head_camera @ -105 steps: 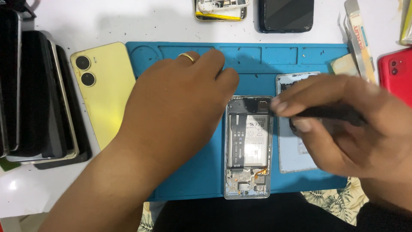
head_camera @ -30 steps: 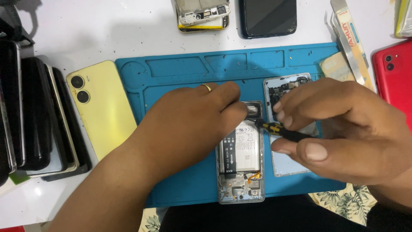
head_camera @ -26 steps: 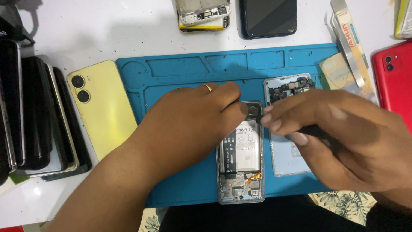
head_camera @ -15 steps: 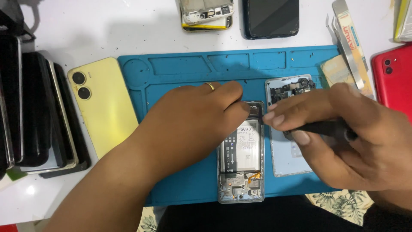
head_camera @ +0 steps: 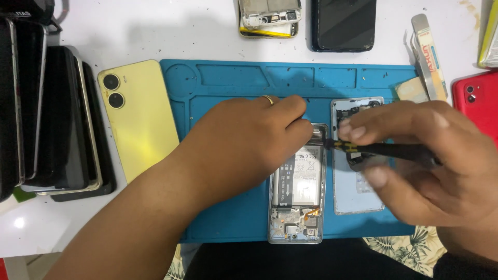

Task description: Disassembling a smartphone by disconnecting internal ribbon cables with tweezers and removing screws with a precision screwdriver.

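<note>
Phone parts lay open on the blue mat [head_camera: 228,83]. An opened phone [head_camera: 296,186] with its back off sat near the bottom edge of the mat, in the middle, and its battery and small boards showed. The left hand [head_camera: 244,150] lay flat over the top of the opened phone, fingers curled down and pressing on it to hold it. The right hand [head_camera: 420,161] had its fingers closed around a thin black screwdriver [head_camera: 384,150], with the tip pointing at the top of the opened phone. The phone looked thin, light and easy to break inside, so it seemed best to hold it by its hard side edges and not by the little parts.

Just to the right of it lay a pale back cover [head_camera: 358,194], partly under the right hand. A yellow phone [head_camera: 137,119] lay by the left edge of the mat. A pile of dark phones [head_camera: 46,114] was further left on the white table. A black phone [head_camera: 343,25] and a bare phone frame [head_camera: 268,18] lay past the top edge. A red phone [head_camera: 477,101] and some tweezers [head_camera: 428,49] were by the top right corner.
</note>
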